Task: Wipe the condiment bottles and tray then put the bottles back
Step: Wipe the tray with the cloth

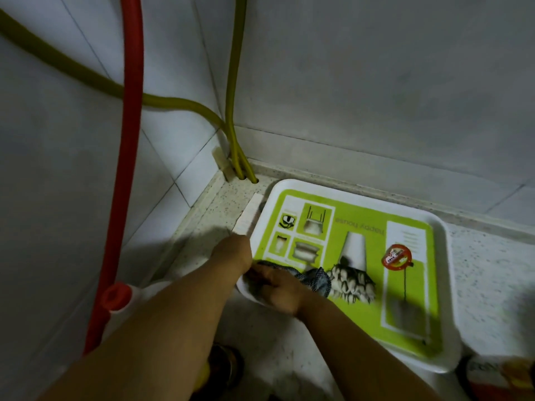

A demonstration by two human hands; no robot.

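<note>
**Cloth on the tray's near-left corner**

Both forearms reach in from the near edge toward the tray [445, 285], which lies flat on the speckled stone counter [492, 270] in a tiled corner. The left hand [233, 253] sits at the tray's left rim, knuckles up; its fingers seem to curl over the rim, though the grip itself is hidden. The right hand [278, 293] crosses in front of it, palm down, fingers bent onto a dark, dotted cloth [315, 277] bunched on the tray's near-left corner, pressing it to the surface.

The tray is a rounded rectangle of smooth white plastic with a raised lip and a lime-green printed face. A small round red sticker or lid [396, 256] lies on its right part. A pale flat strip [249, 214] lies just beside the left rim.

A ribbed red hose [131, 140] hangs at left; two yellow-green hoses [234, 111] drop into holes at the counter's far corner. At the near-right corner a blurred bottle [498, 374] with red shows, off the tray.
</note>
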